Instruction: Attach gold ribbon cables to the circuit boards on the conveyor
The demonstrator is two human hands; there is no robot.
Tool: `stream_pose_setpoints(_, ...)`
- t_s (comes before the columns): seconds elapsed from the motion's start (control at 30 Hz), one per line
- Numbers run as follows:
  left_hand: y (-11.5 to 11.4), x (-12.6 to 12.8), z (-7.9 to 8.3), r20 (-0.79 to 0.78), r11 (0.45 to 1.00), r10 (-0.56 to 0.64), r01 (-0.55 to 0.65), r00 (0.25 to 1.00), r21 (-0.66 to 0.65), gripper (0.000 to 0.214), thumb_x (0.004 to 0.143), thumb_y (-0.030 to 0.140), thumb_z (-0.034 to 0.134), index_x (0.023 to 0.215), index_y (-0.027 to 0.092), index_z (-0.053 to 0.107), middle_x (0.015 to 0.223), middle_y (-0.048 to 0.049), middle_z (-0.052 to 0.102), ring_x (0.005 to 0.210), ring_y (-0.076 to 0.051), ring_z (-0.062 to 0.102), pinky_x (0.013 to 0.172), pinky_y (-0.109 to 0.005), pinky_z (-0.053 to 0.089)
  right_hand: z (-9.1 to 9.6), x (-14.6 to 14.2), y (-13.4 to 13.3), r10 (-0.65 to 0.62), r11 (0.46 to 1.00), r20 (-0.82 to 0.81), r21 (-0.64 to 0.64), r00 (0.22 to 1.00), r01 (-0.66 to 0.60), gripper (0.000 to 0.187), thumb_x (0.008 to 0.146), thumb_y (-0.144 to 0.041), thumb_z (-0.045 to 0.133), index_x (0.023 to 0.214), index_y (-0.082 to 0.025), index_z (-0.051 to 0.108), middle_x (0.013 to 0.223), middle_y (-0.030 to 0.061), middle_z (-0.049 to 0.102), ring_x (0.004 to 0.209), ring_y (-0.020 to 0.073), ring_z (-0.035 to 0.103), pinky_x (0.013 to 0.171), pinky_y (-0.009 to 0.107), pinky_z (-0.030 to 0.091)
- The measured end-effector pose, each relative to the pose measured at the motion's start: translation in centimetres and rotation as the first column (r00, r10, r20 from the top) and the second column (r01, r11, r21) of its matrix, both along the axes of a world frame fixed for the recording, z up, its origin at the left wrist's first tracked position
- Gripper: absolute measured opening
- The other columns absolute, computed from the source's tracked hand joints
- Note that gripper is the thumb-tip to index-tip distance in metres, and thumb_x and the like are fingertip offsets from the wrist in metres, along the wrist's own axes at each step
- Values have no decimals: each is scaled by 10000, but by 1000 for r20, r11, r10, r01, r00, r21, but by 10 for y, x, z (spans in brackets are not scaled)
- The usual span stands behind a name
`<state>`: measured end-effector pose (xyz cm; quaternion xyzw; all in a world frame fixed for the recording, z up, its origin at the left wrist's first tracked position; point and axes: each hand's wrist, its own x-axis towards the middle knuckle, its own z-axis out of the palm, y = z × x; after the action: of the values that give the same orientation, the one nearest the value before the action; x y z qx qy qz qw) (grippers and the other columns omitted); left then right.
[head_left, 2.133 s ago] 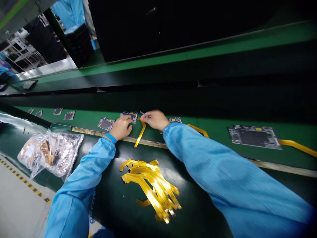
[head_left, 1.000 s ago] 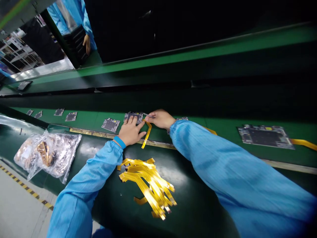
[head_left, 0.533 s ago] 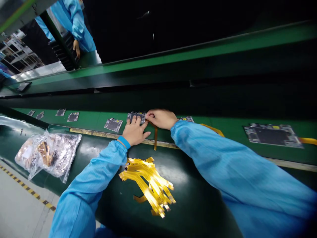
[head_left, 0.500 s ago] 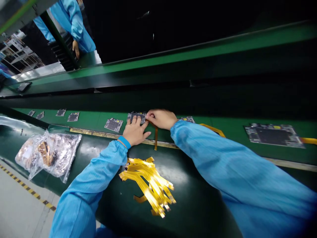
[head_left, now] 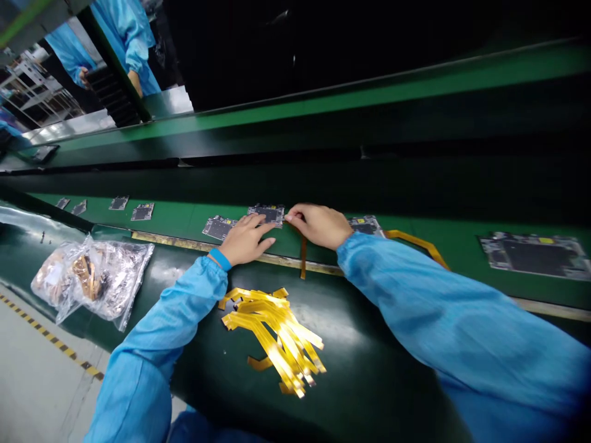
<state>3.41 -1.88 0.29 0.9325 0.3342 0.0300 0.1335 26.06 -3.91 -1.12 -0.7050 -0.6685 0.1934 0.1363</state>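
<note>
A circuit board (head_left: 272, 213) lies on the green belt between my two hands. My left hand (head_left: 244, 240), palm down with its fingers stretched out, reaches over that board's lower left edge and covers part of a neighbouring board (head_left: 217, 227). At the right edge of the middle board, the thumb and fingertips of my right hand (head_left: 323, 226) are pinched on a flat flex cable (head_left: 303, 258), which hangs down toward the belt's near edge. The cable's end at the board is hidden by my fingers. A pile of golden flex cables (head_left: 277, 338) lies on the bench below my hands.
Right of my right hand lies a board (head_left: 367, 225) beside a golden flex cable (head_left: 420, 243); a bigger-looking board (head_left: 538, 255) is farther right. Several boards (head_left: 142, 211) lie leftward. Clear plastic bags (head_left: 111, 277) sit on the bench. A co-worker in blue (head_left: 124, 37) stands across the line.
The boards have shifted right along the belt, and my right hand has moved right with the middle one. My left hand has drawn back to that board's lower left edge.
</note>
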Motion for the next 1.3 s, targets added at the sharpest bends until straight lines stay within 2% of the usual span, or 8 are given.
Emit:
stream_pose_setpoints(0.13,0,-44,1,196,997,75,-75,978,-8,316,1037,314,554,1283,189,707,1336,-127,679,1274,-272,627,1146,-439,504,7,-24,-30,170,984,-118,82,978,-161,225,889,-468,700,931,-253,750,949,42,782,837,219,712,676,304,453)
stream_pose_setpoints(0.23,-7,-73,-1,351,989,148,-145,925,-34,220,1023,278,574,1162,199,726,1178,-99,711,1148,-246,675,1057,-414,556,18,-57,-55,405,912,-193,19,894,-410,194,956,-395,641,898,-256,763,914,24,768,796,190,703,666,296,432)
stream_pose_setpoints(0.33,-18,-91,-3,422,980,200,-184,884,-79,187,1023,274,583,1095,189,732,1087,-91,714,1080,-233,692,1004,-392,575,28,-92,-71,535,836,-188,-23,824,-548,148,963,-326,658,965,-264,792,1000,31,781,859,200,716,683,301,420)
stream_pose_setpoints(0.5,-28,-104,-4,408,963,265,-219,874,-157,155,1001,259,622,1061,190,747,1075,-84,718,1028,-213,701,952,-360,591,39,-135,-76,638,748,-96,-156,764,-645,301,932,-415,751,1185,-257,791,1164,75,772,991,259,735,724,326,422)
stream_pose_setpoints(0.63,-28,-105,-4,415,948,309,-246,856,-200,154,988,240,635,1068,179,753,1091,-91,723,980,-199,703,889,-331,600,44,-144,-74,680,700,-77,-226,729,-677,176,952,-305,720,1093,-239,802,1163,64,776,1012,250,733,738,329,407)
stream_pose_setpoints(0.87,-25,-104,-4,439,932,344,-247,830,-265,156,977,239,644,1051,169,762,1046,-84,722,897,-171,690,797,-286,586,39,-140,-75,653,726,-110,-189,749,-661,207,969,-387,711,1095,-242,790,1136,63,778,1019,248,730,732,327,394)
stream_pose_setpoints(1.07,-23,-104,-8,458,926,352,-233,816,-296,151,964,236,655,1039,163,765,1046,-82,722,839,-151,668,751,-268,566,37,-153,-77,704,678,-103,-197,703,-708,146,955,-300,713,1062,-245,795,1132,58,790,1016,246,737,708,324,390)
stream_pose_setpoints(1.3,-19,-105,-5,462,909,386,-242,798,-340,148,966,241,653,1003,152,764,940,-56,705,777,-140,637,708,-256,516,31,-133,-67,509,821,-373,-60,776,-568,128,936,-338,690,879,-229,727,841,23,765,766,180,674,646,294,363)
